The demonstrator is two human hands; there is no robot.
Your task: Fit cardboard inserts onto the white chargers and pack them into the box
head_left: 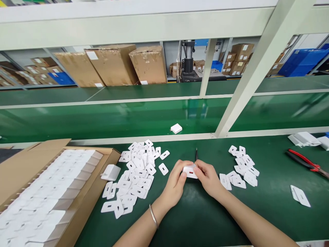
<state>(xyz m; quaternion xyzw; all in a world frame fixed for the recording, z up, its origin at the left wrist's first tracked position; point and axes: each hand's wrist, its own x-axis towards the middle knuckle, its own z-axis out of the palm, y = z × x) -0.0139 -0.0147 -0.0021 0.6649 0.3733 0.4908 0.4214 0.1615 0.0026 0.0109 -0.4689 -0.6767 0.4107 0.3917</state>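
Note:
Between my two hands is a white USB charger (189, 171), its end face with a red port turned toward me. My left hand (177, 181), with a bracelet on its wrist, grips the charger's left side. From the right, my right hand (207, 176) closes on the same charger, thumb on the face. A thin black pointed tool (196, 153) shows just beyond my fingers; its lower part is hidden. To the left lies a loose pile of white slotted plates (138, 163). A smaller group of such plates (243, 161) is on the right.
An open carton (84, 206) with rows of white chargers stands at the left, another charger (111, 172) beside it. A single charger (176, 128) lies on the green belt (115, 120) beyond the rail. Red-handled pliers (305, 161) lie right. A slanted post (246, 82) rises ahead.

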